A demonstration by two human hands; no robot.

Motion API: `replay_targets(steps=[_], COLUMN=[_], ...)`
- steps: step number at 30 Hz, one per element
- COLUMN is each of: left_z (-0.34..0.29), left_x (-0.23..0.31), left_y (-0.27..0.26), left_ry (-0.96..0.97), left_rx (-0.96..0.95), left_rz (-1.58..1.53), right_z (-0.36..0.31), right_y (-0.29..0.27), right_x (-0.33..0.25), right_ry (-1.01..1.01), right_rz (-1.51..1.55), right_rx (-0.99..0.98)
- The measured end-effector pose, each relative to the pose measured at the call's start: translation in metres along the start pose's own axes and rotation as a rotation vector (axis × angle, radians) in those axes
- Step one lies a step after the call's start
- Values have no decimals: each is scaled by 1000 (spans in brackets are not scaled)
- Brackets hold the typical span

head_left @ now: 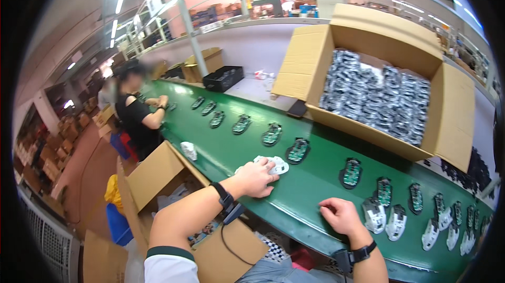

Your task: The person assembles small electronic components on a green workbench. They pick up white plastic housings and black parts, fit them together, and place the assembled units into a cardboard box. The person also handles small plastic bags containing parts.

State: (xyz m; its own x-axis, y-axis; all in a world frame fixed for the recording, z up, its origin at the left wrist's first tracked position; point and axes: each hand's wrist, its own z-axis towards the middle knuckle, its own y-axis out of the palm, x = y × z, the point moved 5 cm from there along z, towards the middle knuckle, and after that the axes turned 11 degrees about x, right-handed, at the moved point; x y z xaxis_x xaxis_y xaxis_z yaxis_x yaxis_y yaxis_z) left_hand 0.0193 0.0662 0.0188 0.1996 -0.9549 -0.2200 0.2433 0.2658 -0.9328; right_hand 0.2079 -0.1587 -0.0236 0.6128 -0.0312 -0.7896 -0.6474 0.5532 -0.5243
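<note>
My left hand (256, 179) reaches over the green conveyor belt, its fingers bent over a white computer-mouse shell (280, 165). The palm and fingers hide part of that shell. Just beyond it lies a black mouse base with a green circuit board (298, 150). My right hand (341, 215) rests near the belt's front edge, fingers curled in, and nothing shows in it. To its right, a white mouse shell (374, 216) and another white shell (396, 223) lie beside mouse bases. A single white shell (189, 151) sits at the near edge on the left.
Mouse bases line the green belt (315, 214). A large open carton (368, 141) of bagged grey parts stands behind it. Near my left arm is another open carton (152, 175). A black crate (223, 78) sits farther back. At the far left, a co-worker (139, 109) works at the belt.
</note>
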Motion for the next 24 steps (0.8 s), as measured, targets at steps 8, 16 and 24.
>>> replay_targets(steps=[8,16,24], left_z=[-80,-112,-136], left_x=[-120,-155,-210], left_y=[-16,0,-5], left_ry=[-394,-269,-905], left_rx=[-142,38,404], left_rz=[149,-40,-278], right_z=[1,6,7], right_y=[-1,-1,-1], right_x=[-1,5,5], right_ry=[38,33,80], right_rz=[-57,-97,-109], right_rx=[0,42,48])
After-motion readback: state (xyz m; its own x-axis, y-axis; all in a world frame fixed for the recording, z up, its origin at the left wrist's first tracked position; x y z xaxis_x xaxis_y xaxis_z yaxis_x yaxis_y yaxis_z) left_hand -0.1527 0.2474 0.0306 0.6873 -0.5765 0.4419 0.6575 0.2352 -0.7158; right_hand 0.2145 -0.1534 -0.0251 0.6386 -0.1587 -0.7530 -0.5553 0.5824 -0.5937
